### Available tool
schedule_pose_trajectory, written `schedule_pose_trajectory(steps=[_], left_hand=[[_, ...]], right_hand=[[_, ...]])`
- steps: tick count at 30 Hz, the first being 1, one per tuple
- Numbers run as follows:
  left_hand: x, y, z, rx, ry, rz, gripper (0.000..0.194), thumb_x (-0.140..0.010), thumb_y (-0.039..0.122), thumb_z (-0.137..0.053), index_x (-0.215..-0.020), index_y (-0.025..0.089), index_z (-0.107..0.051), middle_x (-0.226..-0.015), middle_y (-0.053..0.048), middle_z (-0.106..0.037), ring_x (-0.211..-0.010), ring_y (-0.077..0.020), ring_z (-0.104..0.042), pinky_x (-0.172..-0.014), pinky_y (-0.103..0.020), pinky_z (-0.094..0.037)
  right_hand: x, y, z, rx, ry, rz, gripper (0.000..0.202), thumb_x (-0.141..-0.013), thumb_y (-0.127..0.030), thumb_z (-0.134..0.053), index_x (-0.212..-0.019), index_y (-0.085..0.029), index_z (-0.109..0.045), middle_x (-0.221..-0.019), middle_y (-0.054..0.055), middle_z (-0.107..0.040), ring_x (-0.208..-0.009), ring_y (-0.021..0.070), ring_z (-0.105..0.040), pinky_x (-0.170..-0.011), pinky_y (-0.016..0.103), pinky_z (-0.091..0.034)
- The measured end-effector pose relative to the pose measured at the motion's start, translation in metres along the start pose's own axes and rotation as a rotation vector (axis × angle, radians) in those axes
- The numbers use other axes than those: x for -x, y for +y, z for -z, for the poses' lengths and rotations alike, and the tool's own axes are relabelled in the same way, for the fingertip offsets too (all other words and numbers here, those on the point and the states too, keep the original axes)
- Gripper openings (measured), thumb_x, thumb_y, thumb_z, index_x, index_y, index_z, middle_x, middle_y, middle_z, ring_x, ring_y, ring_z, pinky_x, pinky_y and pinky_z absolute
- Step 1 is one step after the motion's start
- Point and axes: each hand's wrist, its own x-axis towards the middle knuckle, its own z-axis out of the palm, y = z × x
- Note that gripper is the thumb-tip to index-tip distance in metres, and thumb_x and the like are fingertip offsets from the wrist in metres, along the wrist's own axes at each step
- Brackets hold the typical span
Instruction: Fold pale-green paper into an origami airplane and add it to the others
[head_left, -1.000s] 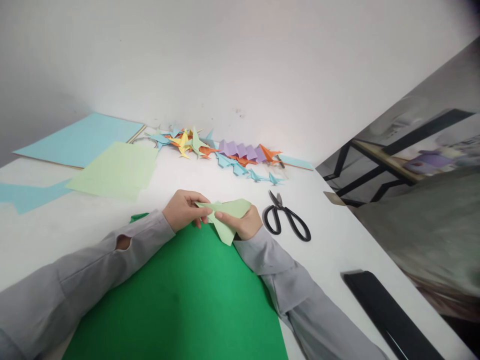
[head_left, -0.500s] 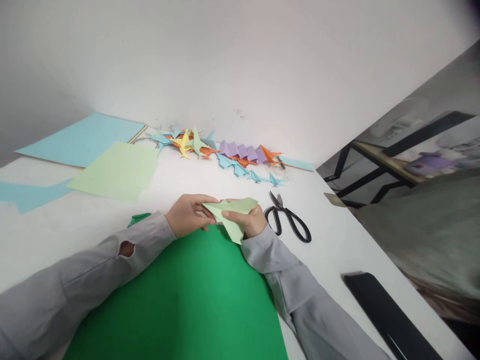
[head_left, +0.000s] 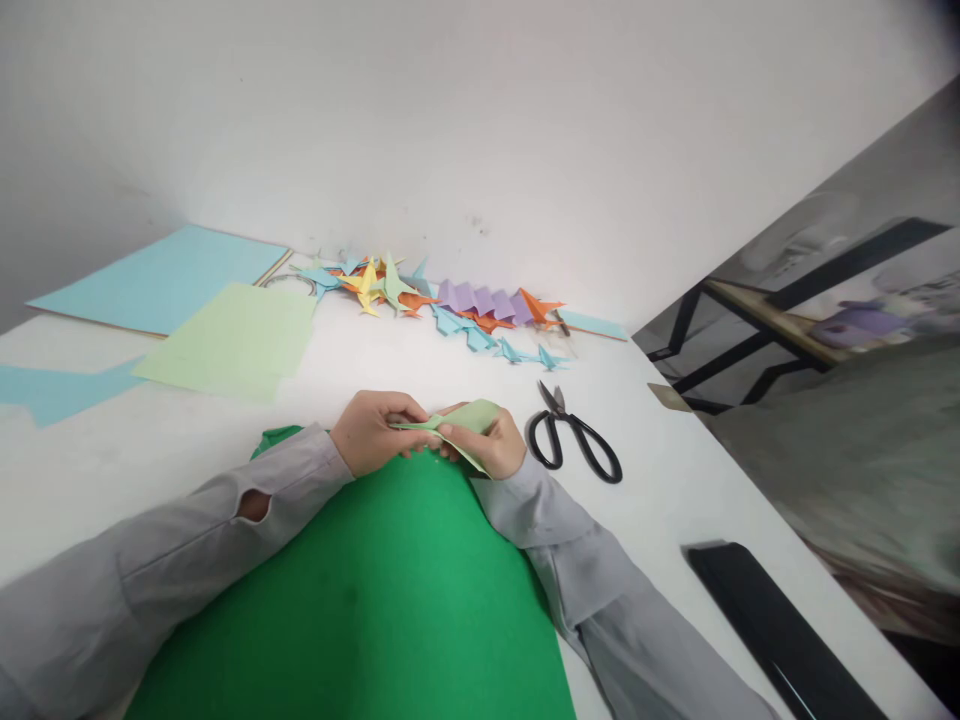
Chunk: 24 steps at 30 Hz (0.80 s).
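A folded piece of light green paper (head_left: pixel 478 414) is held between both hands, above the far edge of a green sheet (head_left: pixel 367 590). My left hand (head_left: pixel 377 432) pinches its narrow left end between thumb and fingers. My right hand (head_left: pixel 491 442) grips the wider part, the thumb pressed on top near the middle. Part of the paper is hidden behind the fingers. To the right of my right hand lie black-handled scissors (head_left: pixel 574 430) with their blades spread apart.
Along the wall sit several folded paper birds (head_left: pixel 371 285) and a pleated purple paper (head_left: pixel 480 300). Flat light green sheets (head_left: pixel 232 340) and a blue sheet (head_left: pixel 161 280) lie at left. A long black object (head_left: pixel 780 630) rests near the table's right edge.
The light green paper has tilted and now shows less of its face. My left thumb and fingers have closed more tightly on its left end, while both hands stay in nearly the same place.
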Motion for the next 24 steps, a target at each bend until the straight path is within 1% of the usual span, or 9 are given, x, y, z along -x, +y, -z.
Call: schedule_pose_trajectory(steps=[2, 4, 6, 7, 9, 13, 17, 21, 24], left_hand=[[0.0, 0.003, 0.0, -0.002, 0.016, 0.016, 0.014, -0.058, 0.023, -0.07, -0.061, 0.012, -0.061, -0.048, 0.0, -0.059, -0.045, -0.0106, -0.056, -0.042, -0.021, -0.048], [-0.001, 0.005, 0.002, -0.005, 0.049, 0.024, 0.015, -0.058, 0.024, -0.071, -0.059, 0.012, -0.061, -0.046, 0.0, -0.059, -0.042, -0.0099, -0.054, -0.041, -0.02, -0.047], [-0.002, 0.006, 0.003, -0.002, 0.077, 0.03, 0.016, -0.057, 0.025, -0.072, -0.058, 0.012, -0.062, -0.044, 0.0, -0.058, -0.04, -0.0096, -0.054, -0.04, -0.02, -0.047], [-0.002, 0.006, 0.004, 0.001, 0.087, 0.033, 0.017, -0.057, 0.025, -0.072, -0.057, 0.012, -0.061, -0.044, 0.0, -0.058, -0.039, -0.0095, -0.053, -0.04, -0.02, -0.046], [-0.002, 0.006, 0.004, -0.004, 0.1, 0.038, 0.016, -0.058, 0.024, -0.071, -0.057, 0.012, -0.061, -0.042, 0.001, -0.057, -0.038, -0.0094, -0.053, -0.039, -0.02, -0.045], [-0.001, 0.006, 0.004, -0.062, 0.099, 0.052, 0.014, -0.058, 0.022, -0.07, -0.055, 0.012, -0.06, -0.039, 0.002, -0.055, -0.037, -0.0092, -0.052, -0.037, -0.019, -0.042], [-0.001, 0.006, 0.004, -0.108, 0.086, 0.037, 0.013, -0.058, 0.021, -0.07, -0.056, 0.013, -0.06, -0.038, 0.003, -0.054, -0.036, -0.0091, -0.051, -0.037, -0.018, -0.041], [-0.002, 0.005, 0.005, -0.087, 0.077, 0.016, 0.014, -0.059, 0.023, -0.07, -0.058, 0.013, -0.059, -0.04, 0.003, -0.054, -0.037, -0.0093, -0.051, -0.039, -0.019, -0.043], [-0.002, 0.005, 0.005, -0.05, 0.071, 0.013, 0.015, -0.059, 0.024, -0.07, -0.059, 0.013, -0.06, -0.04, 0.003, -0.054, -0.037, -0.0094, -0.052, -0.039, -0.019, -0.043]], right_hand=[[0.001, 0.0, 0.001, -0.004, -0.031, 0.026, 0.03, -0.061, -0.042, -0.069, -0.074, -0.015, -0.069, -0.053, 0.002, -0.064, -0.045, 0.0128, -0.056, -0.04, 0.022, -0.042], [0.001, 0.0, 0.001, -0.041, -0.039, 0.043, 0.039, -0.063, -0.052, -0.064, -0.076, -0.016, -0.07, -0.058, 0.004, -0.065, -0.051, 0.0147, -0.059, -0.041, 0.023, -0.044], [0.002, 0.0, 0.002, -0.081, -0.052, 0.057, 0.049, -0.06, -0.06, -0.061, -0.08, -0.016, -0.07, -0.064, 0.006, -0.067, -0.059, 0.0178, -0.061, -0.043, 0.025, -0.047], [0.002, 0.001, 0.002, -0.087, -0.054, 0.067, 0.052, -0.058, -0.062, -0.061, -0.081, -0.016, -0.069, -0.067, 0.007, -0.067, -0.062, 0.0192, -0.062, -0.043, 0.025, -0.048], [0.003, 0.002, 0.001, -0.062, -0.016, 0.089, 0.049, -0.056, -0.058, -0.066, -0.081, -0.017, -0.069, -0.07, 0.007, -0.067, -0.064, 0.0193, -0.062, -0.043, 0.025, -0.048], [0.004, 0.003, -0.003, 0.012, 0.151, 0.072, 0.029, -0.057, -0.04, -0.073, -0.074, -0.018, -0.07, -0.06, 0.002, -0.066, -0.045, 0.0122, -0.057, -0.041, 0.023, -0.046], [0.005, 0.001, -0.007, 0.023, 0.272, 0.058, 0.023, -0.055, -0.036, -0.075, -0.066, -0.017, -0.068, -0.056, 0.0, -0.065, -0.04, 0.0118, -0.056, -0.04, 0.024, -0.046], [0.005, -0.003, -0.009, -0.043, 0.296, 0.027, 0.025, -0.049, -0.034, -0.078, -0.065, -0.017, -0.068, -0.052, -0.002, -0.062, -0.041, 0.0114, -0.055, -0.043, 0.025, -0.05], [0.005, -0.004, -0.009, -0.083, 0.288, 0.015, 0.026, -0.045, -0.031, -0.08, -0.062, -0.016, -0.067, -0.048, -0.003, -0.06, -0.04, 0.0106, -0.055, -0.042, 0.024, -0.05]])
